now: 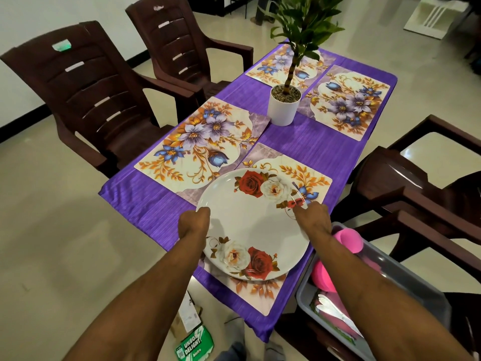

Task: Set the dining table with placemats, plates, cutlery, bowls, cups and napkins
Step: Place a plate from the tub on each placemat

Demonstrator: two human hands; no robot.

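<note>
Brown plastic chairs [86, 92], glossy cream tiled floor [52, 217], white wall [78, 11].

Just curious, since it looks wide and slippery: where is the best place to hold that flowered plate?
By its rim, at opposite edges, coming in from the near side. The plate is broad, flat and shallow, so the left hand and right hand pinch either side.

the round white plate with red roses [256, 225] looks smooth and shiny, the purple cloth table cover [307, 142] has fine lines, and the dark brown plastic chairs [86, 84] shine.
</note>
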